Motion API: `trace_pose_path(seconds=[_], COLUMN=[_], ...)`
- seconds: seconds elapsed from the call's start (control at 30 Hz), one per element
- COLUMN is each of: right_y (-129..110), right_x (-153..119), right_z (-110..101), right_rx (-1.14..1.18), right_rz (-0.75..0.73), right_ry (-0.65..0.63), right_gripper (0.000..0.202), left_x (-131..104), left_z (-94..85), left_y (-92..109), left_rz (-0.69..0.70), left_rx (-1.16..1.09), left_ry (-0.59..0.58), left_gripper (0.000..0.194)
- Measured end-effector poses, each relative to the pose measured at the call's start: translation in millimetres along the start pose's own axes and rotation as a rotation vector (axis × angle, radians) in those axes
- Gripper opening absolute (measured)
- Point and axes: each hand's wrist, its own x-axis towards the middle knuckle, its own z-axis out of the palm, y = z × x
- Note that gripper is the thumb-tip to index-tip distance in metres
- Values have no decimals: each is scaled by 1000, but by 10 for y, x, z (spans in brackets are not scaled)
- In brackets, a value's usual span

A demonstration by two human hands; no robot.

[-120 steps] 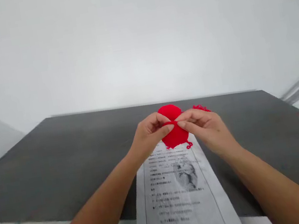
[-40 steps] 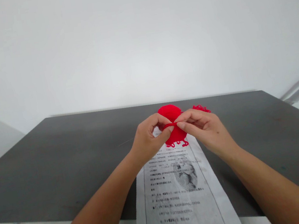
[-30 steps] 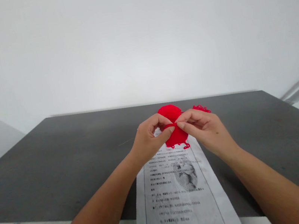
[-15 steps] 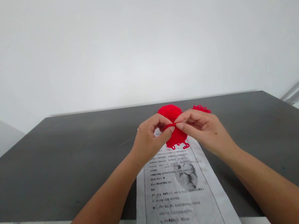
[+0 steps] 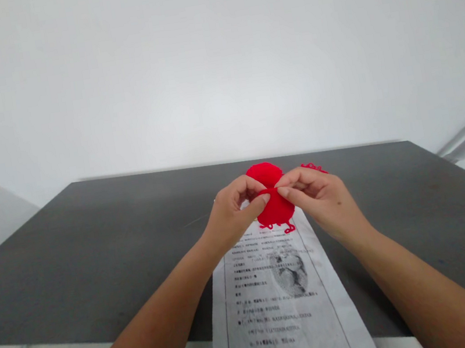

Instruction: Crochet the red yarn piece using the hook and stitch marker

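Red knitted piece (image 5: 275,208): loose loops at lower edge, top pinched by both hands (image 5: 241,205) (image 5: 317,194), above printed sheet (image 5: 281,313) on counter (image 5: 115,245); red ball (image 5: 264,173) behind, partly obscured.

Your red piece (image 5: 276,209) looks like soft, matt yarn, its lower edge loose and loopy; the red bundle (image 5: 264,174) behind it has the same woolly look. You have a printed sheet (image 5: 290,317) of matt, slightly rumpled paper over a dark grey desk (image 5: 115,245), smooth with a dull sheen. Your wall (image 5: 206,66) looks smooth, pale and softly satin.
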Motion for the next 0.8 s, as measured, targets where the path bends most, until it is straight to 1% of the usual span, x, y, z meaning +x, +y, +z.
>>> trace_pose_path(seconds=[0.1, 0.2, 0.37, 0.47, 0.7, 0.8], right_y=[-7, -13, -20, -20, -27, -30], right_x=[-7, -12, -12, -10, -10, -13], right_z=[-5, -11, -5, 3, -7, -12], right_rx=[28, 49, 35, 16, 26, 6], right_rz=[-5, -7, -14, -15, -17, -20], right_ry=[-29, -59, -45, -40, -56, -59], right_gripper=[4, 2, 2, 3, 4, 5], left_x=[-3, 0, 5, 2, 11, 17], left_z=[-3, -4, -5, -3, 11, 10], left_y=[2, 1, -13, -10, 22, 23], left_rz=[9, 27, 44, 34, -55, -70], left_rx=[-25, -2, 54, 50, -176, -211], left_ry=[-5, 4, 18, 22, -29, -45], left_gripper=[9, 9, 8, 8, 12, 13])
